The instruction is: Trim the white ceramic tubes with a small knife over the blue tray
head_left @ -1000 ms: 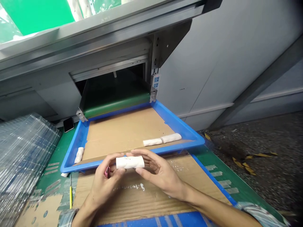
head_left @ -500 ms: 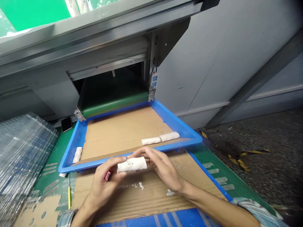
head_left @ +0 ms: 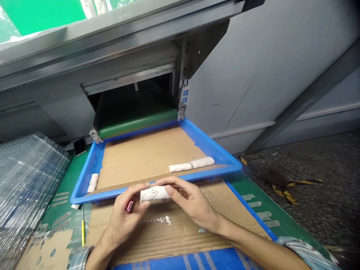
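Note:
Both my hands hold a white roll (head_left: pixel 153 193) with dark marks on its surface, just above a sheet of cardboard and close to the tray's near rim. My left hand (head_left: pixel 126 212) grips its left end and also pinches a small pink object (head_left: pixel 129 206). My right hand (head_left: pixel 191 200) has its fingers over the roll's right end. In the blue plastic tray (head_left: pixel 216 150), several similar white rolls lie on a cardboard liner: two end to end (head_left: pixel 191 165) at right, one (head_left: pixel 92 183) against the left wall.
A green conveyor belt (head_left: pixel 137 123) comes out of a grey machine opening behind the tray. A socket strip (head_left: pixel 184 95) is on the machine. Clear plastic sheets (head_left: pixel 28 176), a phone (head_left: pixel 80 147) and a yellow-tipped tool (head_left: pixel 83 232) lie left on a green mat. Speckled floor is right.
My right fingers have slid further over the roll's right end, hiding more of it. The roll has turned slightly in my hands, and its marks now show more. The tray rolls have not moved.

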`<state>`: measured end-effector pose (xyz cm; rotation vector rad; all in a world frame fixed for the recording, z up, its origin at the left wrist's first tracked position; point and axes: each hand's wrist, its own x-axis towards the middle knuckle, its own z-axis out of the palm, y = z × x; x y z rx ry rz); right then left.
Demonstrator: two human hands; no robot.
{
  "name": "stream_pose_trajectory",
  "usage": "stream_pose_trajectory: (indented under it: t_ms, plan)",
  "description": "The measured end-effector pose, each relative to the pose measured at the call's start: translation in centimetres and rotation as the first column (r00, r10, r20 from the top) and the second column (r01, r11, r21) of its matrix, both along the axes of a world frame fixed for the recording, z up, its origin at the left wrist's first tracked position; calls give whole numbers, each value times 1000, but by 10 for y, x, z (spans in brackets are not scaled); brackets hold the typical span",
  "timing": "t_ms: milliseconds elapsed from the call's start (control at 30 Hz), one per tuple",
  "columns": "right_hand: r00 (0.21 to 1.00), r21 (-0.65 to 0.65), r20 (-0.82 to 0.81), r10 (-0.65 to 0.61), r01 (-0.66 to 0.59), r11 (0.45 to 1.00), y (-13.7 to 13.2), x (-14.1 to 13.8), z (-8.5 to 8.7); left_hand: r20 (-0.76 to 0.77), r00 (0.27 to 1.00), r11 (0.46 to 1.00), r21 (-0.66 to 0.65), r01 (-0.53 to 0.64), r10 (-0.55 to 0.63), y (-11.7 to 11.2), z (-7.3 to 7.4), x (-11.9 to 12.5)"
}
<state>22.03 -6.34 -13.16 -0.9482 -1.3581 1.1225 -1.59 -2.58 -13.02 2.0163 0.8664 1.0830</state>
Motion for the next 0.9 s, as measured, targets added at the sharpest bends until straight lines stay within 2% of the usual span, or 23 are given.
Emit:
stream_pose_trajectory:
  t_ms: [233, 333, 400, 467, 500, 533, 600, 733, 800, 900]
  plan:
    - [998, 83, 66, -13, 8, 997, -3, 0, -5, -18, 1000, 998, -53, -16, 15, -1, 3, -1]
    - [978, 187, 195, -67, 30, 982, -2, 1, -6, -40, 999, 999, -48, -15, 13, 0, 2, 0]
    - [924, 364, 354, -146, 7, 931, 0, 2, -8, -59, 998, 1000, -19, 2, -3, -1, 1, 2]
    - [840, 540, 479, -254, -54, 840, 2, 4, -10, -87, 995, 999, 11, 48, -47, -2, -1, 3]
    - [809, 589, 512, -290, -84, 804, 2, 4, -10, -99, 992, 997, 17, 74, -72, -4, -2, 3]
    - [797, 603, 527, -297, -104, 791, 2, 5, -11, -106, 990, 995, 13, 97, -95, -5, -3, 2]
    - [827, 551, 515, -227, -116, 826, 0, 5, -9, -78, 989, 992, -10, 125, -125, -9, -7, -1]
    - [920, 403, 385, -74, -95, 910, -5, 4, -4, 51, 992, 993, -14, 121, -120, -12, -12, -8]
    - [932, 389, 357, -66, -84, 918, -5, 3, -2, 20, 992, 992, 8, 128, -128, -11, -10, -9]
    - [928, 392, 364, -78, -77, 917, -5, 3, -3, -85, 987, 983, 110, 147, -138, -9, -1, -6]
